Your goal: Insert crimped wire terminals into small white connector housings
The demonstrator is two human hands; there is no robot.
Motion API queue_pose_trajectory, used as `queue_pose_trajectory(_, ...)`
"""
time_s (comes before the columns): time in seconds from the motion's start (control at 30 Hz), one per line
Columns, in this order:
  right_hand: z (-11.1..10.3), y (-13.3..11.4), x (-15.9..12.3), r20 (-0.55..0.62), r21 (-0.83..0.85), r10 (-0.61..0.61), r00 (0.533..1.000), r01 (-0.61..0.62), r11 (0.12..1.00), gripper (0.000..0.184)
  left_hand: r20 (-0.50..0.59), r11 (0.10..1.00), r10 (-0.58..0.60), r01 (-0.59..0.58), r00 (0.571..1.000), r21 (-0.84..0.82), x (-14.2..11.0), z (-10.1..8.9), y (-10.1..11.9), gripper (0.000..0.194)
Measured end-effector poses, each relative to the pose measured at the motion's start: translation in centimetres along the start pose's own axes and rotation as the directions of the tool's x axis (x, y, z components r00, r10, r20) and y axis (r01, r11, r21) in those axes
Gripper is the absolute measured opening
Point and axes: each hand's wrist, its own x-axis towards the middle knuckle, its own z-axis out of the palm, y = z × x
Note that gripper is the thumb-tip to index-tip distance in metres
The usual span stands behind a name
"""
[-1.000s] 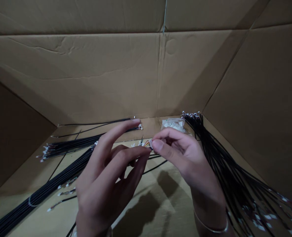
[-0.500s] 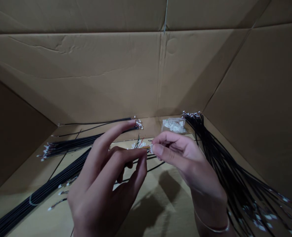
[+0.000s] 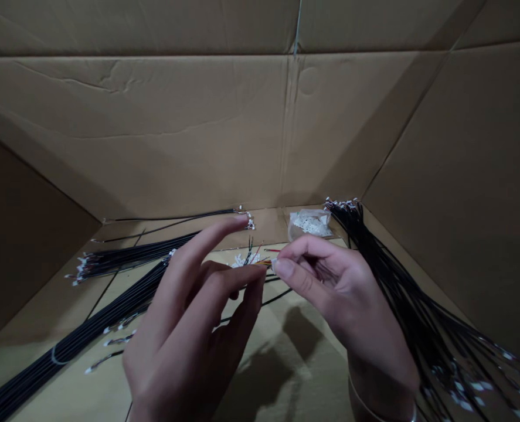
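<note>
My left hand [image 3: 193,310] and my right hand [image 3: 330,287] meet above the cardboard floor [image 3: 295,375]. Between their fingertips runs a small bunch of thin coloured wires [image 3: 262,262], with white terminals [image 3: 244,261] at its far end. My right thumb and forefinger pinch a small white connector [image 3: 274,265], partly hidden by the fingers. My left fingers close on the wires near that pinch, and my left forefinger stands raised. A thin bangle [image 3: 360,398] circles my right wrist.
Long bundles of black wires with white terminals lie on the left [image 3: 101,310] and right [image 3: 400,293]. A clear bag of small white parts [image 3: 310,223] sits at the back. Cardboard box walls [image 3: 154,135] rise around the floor.
My right hand has shifted slightly right and its wrist lower. The coloured wires and white terminals now show more plainly between my hands. My left hand has barely moved.
</note>
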Motion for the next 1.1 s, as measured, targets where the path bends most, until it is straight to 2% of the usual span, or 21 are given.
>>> queue_pose_trajectory(0.1, -0.16, -0.14, 0.12, 0.007, 0.008, 0.021, 1.000, -0.021, 1.000, 0.019, -0.017, 1.000, 0.024, -0.024, 1.000, -0.003, 0.15, 0.14, -0.43, 0.010)
queue_pose_trajectory(0.23, -0.21, -0.48, 0.43, 0.049, 0.101, 0.059, 0.997, -0.064, 0.993, 0.020, 0.058, 0.997, 0.072, -0.072, 0.996, -0.005, 0.39, 0.05, -0.78, 0.007)
queue_pose_trajectory(0.33, -0.08, -0.58, 0.55, 0.057, 0.136, 0.070, 0.996, -0.077, 0.988, 0.021, 0.030, 0.996, 0.086, -0.087, 0.996, 0.013, 0.39, 0.06, -0.77, 0.007)
queue_pose_trajectory(0.57, 0.09, -0.07, 0.37, 0.021, 0.120, 0.007, 1.000, -0.010, 0.993, 0.016, 0.053, 1.000, 0.001, -0.002, 0.999, 0.001, 0.05, 0.00, -0.38, 0.014)
queue_pose_trajectory(0.7, 0.17, -0.13, 0.03, -0.010, 0.081, -0.071, 0.997, 0.072, 0.994, 0.010, 0.006, 1.000, 0.001, -0.001, 1.000, -0.030, 0.07, -0.04, -0.29, 0.009)
queue_pose_trajectory(0.8, 0.39, -0.38, -0.18, -0.046, -0.016, -0.165, 0.985, 0.165, 0.986, 0.009, 0.020, 1.000, -0.011, 0.012, 1.000, -0.024, 0.08, 0.05, -0.31, 0.011)
queue_pose_trajectory(0.9, 0.56, -0.51, -0.22, -0.073, -0.127, -0.255, 0.964, 0.245, 0.961, 0.013, -0.001, 0.999, -0.036, 0.036, 0.999, -0.024, 0.05, 0.11, -0.38, 0.014)
queue_pose_trajectory(0.97, 0.51, -0.47, -0.17, -0.079, -0.167, -0.303, 0.950, 0.287, 0.943, 0.014, 0.025, 0.998, -0.039, 0.040, 0.999, -0.049, 0.03, 0.04, -0.44, 0.015)
queue_pose_trajectory(1.1, 0.05, -0.23, -0.09, -0.039, -0.247, -0.427, 0.904, 0.405, 0.880, 0.015, 0.051, 0.993, -0.062, 0.067, 0.997, -0.093, -0.01, -0.13, -0.59, 0.013)
